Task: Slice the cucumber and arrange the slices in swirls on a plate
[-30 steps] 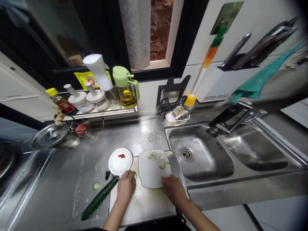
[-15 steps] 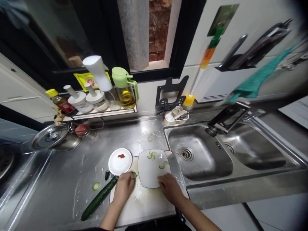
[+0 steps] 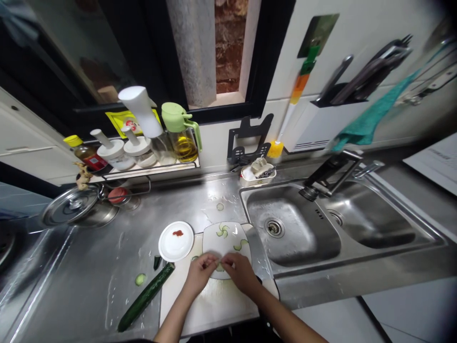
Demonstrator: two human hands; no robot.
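Note:
My left hand (image 3: 200, 274) and my right hand (image 3: 238, 271) meet over the near edge of a white square plate (image 3: 228, 236), fingertips pinched together on a small cucumber piece (image 3: 218, 263) that I can barely make out. The plate carries two arrangements of cucumber slices (image 3: 223, 230) and rests on a white cutting board (image 3: 210, 297). A whole cucumber (image 3: 144, 297) lies slanted across the board's left edge. A small round white plate (image 3: 176, 240) with a red dab stands left of the square plate.
Steel counter (image 3: 93, 271) with loose cucumber slices (image 3: 140, 279). A double sink (image 3: 293, 228) with a faucet (image 3: 330, 174) lies to the right. Oil bottles and shakers (image 3: 143, 138) fill a rack at the back; a pot lid (image 3: 69, 206) is at left. A teal cloth (image 3: 367, 121) hangs on the wall.
Both hands moved inward from the plate's two sides and came together at its near edge. My left hand left the spot by the cucumber's end. The view shifted slightly.

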